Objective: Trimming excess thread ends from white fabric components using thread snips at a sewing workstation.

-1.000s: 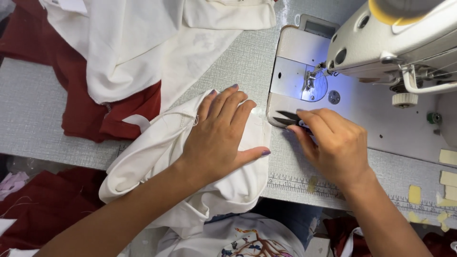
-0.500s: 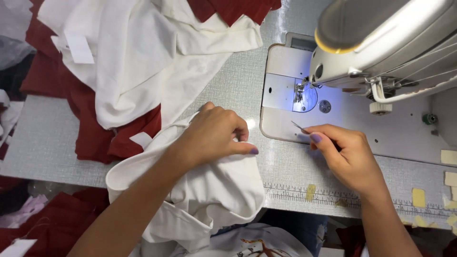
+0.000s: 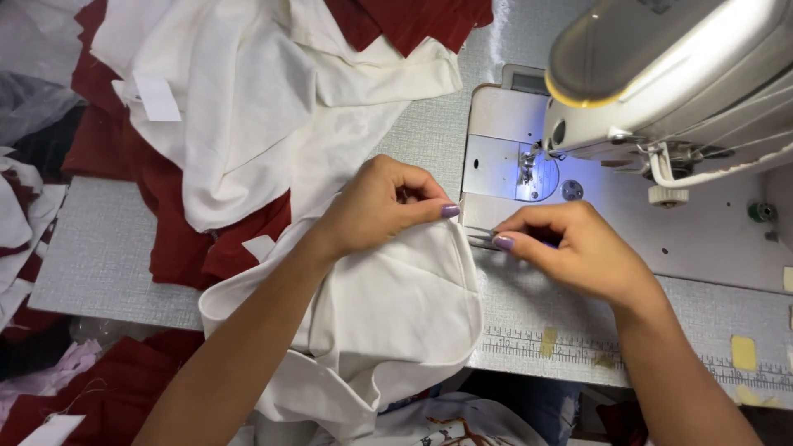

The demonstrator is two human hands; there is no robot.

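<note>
White garment (image 3: 396,306) bunched under left hand (image 3: 376,206), right hand (image 3: 570,248) hiding snips' blades

the sewing machine (image 3: 661,99) stands on the counter (image 3: 107,256) at the right, its head over the flat bed. a folded fabric piece (image 3: 396,306) lies on the counter just left of the bed and hangs over the near edge. the left hand (image 3: 380,206) rests on its far edge; the right hand (image 3: 570,248) lies on the bed, just right of it. behind and left, a fabric pile (image 3: 248,107) covers the counter. a ruler strip (image 3: 537,343) runs along the near edge, under the right hand's wrist.
</note>
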